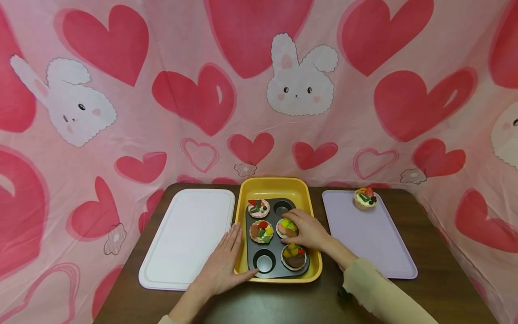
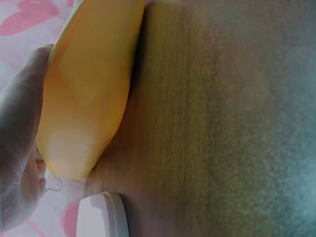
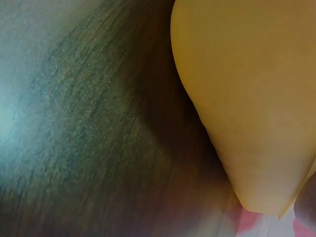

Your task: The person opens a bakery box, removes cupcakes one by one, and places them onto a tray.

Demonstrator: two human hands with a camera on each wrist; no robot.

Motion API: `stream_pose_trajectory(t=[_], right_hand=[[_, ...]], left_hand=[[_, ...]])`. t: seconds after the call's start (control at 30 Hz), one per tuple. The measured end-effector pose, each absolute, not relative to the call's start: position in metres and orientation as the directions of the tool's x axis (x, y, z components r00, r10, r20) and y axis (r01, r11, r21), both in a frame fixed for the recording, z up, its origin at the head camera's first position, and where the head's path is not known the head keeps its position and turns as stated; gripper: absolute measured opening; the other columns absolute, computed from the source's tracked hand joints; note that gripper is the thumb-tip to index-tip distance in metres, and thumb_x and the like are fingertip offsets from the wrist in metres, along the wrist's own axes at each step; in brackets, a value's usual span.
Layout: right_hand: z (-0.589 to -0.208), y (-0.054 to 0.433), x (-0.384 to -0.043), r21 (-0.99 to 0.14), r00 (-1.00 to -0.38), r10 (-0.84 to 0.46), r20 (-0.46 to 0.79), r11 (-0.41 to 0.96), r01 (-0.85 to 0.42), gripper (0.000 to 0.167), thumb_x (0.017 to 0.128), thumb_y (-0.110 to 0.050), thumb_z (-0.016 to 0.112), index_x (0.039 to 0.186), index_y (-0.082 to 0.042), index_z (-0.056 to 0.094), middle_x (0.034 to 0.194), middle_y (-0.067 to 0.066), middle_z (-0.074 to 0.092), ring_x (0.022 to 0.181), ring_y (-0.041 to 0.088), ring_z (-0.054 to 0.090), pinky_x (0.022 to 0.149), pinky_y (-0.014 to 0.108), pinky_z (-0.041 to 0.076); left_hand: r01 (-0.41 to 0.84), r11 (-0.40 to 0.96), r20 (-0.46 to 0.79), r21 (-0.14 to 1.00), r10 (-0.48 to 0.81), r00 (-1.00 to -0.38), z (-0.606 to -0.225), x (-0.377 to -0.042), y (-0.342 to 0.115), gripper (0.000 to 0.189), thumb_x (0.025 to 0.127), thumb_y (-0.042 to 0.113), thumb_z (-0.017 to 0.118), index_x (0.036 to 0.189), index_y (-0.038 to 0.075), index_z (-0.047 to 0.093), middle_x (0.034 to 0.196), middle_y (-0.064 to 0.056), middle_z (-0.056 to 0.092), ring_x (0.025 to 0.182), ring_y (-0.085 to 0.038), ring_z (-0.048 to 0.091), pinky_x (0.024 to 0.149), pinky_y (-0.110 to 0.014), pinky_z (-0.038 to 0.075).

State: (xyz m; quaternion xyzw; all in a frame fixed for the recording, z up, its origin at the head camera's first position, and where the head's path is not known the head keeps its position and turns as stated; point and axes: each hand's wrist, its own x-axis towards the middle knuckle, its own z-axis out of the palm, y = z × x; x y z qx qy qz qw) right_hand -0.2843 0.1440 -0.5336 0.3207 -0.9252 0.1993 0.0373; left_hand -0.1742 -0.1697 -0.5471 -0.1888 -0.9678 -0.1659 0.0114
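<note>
A dark muffin tin (image 1: 272, 271) lies inside a yellow tray (image 1: 301, 189). My right hand (image 1: 306, 229) pinches a fruit tart (image 1: 287, 227) with yellow, green and pink toppings at the tin's middle right cup, thumb on its near side and fingers on its far side. My left hand (image 1: 222, 261) rests against the yellow tray's left rim, fingers straight, thumb spread over the near left corner. Around the right hand sit a chocolate-topped tart (image 1: 294, 257), a red-and-green fruit tart (image 1: 261, 231) and a pink-cream tart (image 1: 258, 208). The far right and near left cups are bare.
A white tray (image 1: 190, 234) lies to the left. On the right, a lilac tray (image 1: 364, 234) bears another fruit tart (image 1: 365, 198) at its far right corner. The brown table (image 1: 259, 301) meets a pink heart-and-rabbit cloth (image 1: 251, 103) at its back.
</note>
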Motion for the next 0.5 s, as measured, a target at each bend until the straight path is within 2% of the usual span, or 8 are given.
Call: stream_pose_trajectory(t=[0.2,0.37,0.5], right_hand=[[-0.5365,0.1414,-0.2820,-0.322,-0.799,-0.554,0.233,0.731,-0.601,0.072,0.082,-0.051,0.095,0.137,-0.011,0.072,0.129,0.006,0.072,0.111,0.023,0.070,0.093,0.046,0.065],[-0.5368,0.1398,-0.2810,-0.338,-0.821,-0.530,0.213,0.749,-0.571,0.072,0.082,-0.051,0.095,0.137,-0.012,0.071,0.132,0.007,0.071,0.114,0.024,0.069,0.094,0.047,0.065],[-0.5347,0.1388,-0.2812,-0.341,-0.832,-0.523,0.183,0.760,-0.553,0.073,0.083,-0.051,0.094,0.139,-0.011,0.069,0.133,0.007,0.070,0.115,0.024,0.067,0.096,0.048,0.064]], left_hand=[[0.381,0.873,0.113,0.305,0.365,-0.924,-0.5470,-0.1733,-0.1698,0.122,0.090,0.085,0.063,0.173,0.002,0.029,0.185,-0.015,0.021,0.173,-0.030,0.023,0.138,-0.051,0.031],[0.396,0.865,0.129,0.309,0.374,-0.918,-0.5469,-0.1742,-0.1707,0.121,0.091,0.082,0.066,0.171,-0.001,0.031,0.184,-0.018,0.023,0.172,-0.033,0.024,0.137,-0.053,0.033],[0.396,0.867,0.110,0.303,0.381,-0.918,-0.5452,-0.1739,-0.1714,0.122,0.092,0.084,0.063,0.173,0.000,0.028,0.185,-0.017,0.020,0.173,-0.033,0.021,0.138,-0.051,0.030]])
